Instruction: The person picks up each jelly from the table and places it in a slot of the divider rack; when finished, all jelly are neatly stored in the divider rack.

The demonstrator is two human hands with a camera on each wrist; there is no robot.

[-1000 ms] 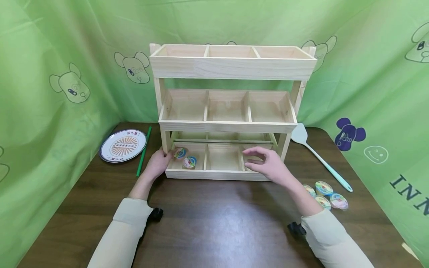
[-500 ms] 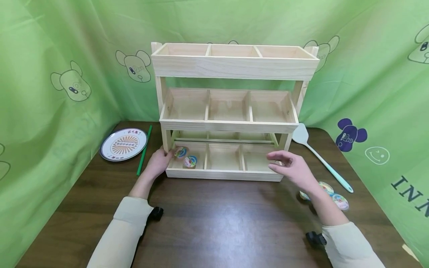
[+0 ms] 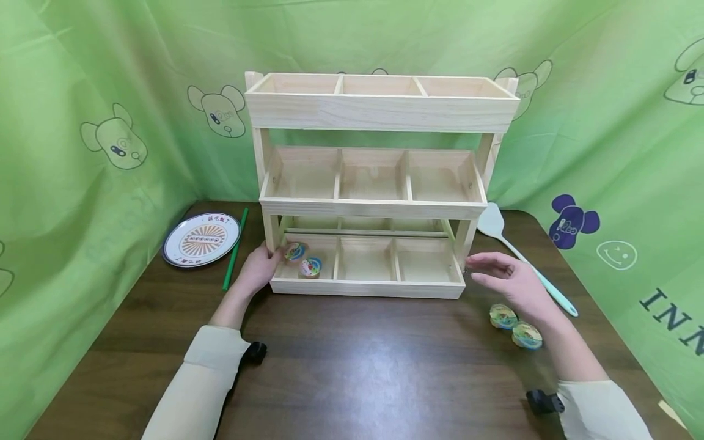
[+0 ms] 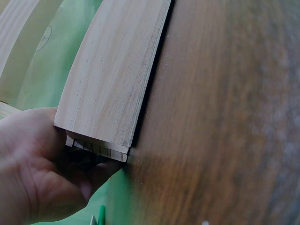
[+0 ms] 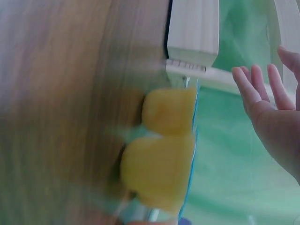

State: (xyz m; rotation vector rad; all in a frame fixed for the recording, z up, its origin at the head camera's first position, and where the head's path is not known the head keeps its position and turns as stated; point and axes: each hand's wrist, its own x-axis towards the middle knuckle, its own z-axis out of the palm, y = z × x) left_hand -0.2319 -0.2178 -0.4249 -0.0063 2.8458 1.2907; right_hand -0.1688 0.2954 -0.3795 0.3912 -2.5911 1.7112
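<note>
A three-tier wooden shelf rack (image 3: 385,114) stands on the table. My left hand (image 3: 258,269) grips the left end of its bottom tier; in the left wrist view, the hand's fingers (image 4: 101,174) bend around the board's end. Inside the bottom left compartment sit two small jelly cups (image 3: 310,267) with printed lids. To the right of the rack, my right hand (image 3: 511,282) hovers with loosely bent fingers and holds nothing. Two jelly cups (image 3: 516,327) show on the table below it; the forearm hides the spot beside them. Yellow jelly cups (image 5: 159,173) appear in the right wrist view.
At the left lie a white plate (image 3: 201,239) with a dark rim and a green stick (image 3: 235,250). Behind my right hand, a spatula (image 3: 491,220) with a pale blue handle lies on the table. Green cloth (image 3: 352,36) encloses the back and sides.
My right hand has moved right, from in front of the bottom right compartment to beyond the rack, above the loose jelly cups. The left hand stays on the rack.
</note>
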